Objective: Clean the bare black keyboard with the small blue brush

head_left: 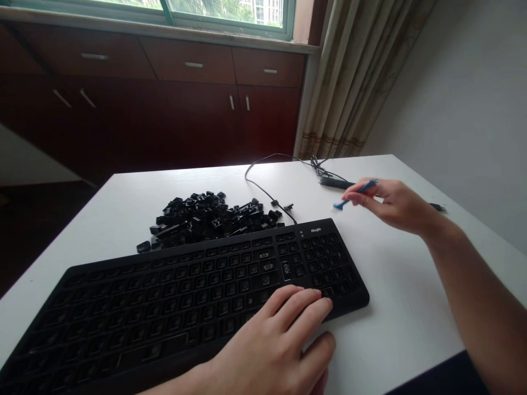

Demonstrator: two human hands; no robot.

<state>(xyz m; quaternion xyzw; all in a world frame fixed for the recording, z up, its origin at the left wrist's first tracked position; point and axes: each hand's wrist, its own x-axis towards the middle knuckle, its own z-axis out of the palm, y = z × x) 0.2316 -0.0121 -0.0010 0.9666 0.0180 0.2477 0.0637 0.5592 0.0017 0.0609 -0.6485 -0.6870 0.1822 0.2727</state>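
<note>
A black keyboard (230, 351) with its keycaps off lies on the white table, its bare key sockets showing. My left hand (284, 334) presses on its lower right part, three fingers on top; the index finger and thumb are bent near the front edge. To the right, my right hand (395, 206) pinches a small blue brush (340, 206) above the table, its head pointing down and left. Behind the keyboard, loose black keycaps (193, 219) lie heaped; some of the pile's base is hidden by the keyboard.
A thin cable (263, 189) runs from the keyboard's back edge to a coiled bundle (319, 166). A dark bar-shaped thing (335, 182) and another dark object (437, 207) lie around my right hand. Beyond the white table (395, 340) stand brown cabinets (185, 120) and a curtain (346, 82).
</note>
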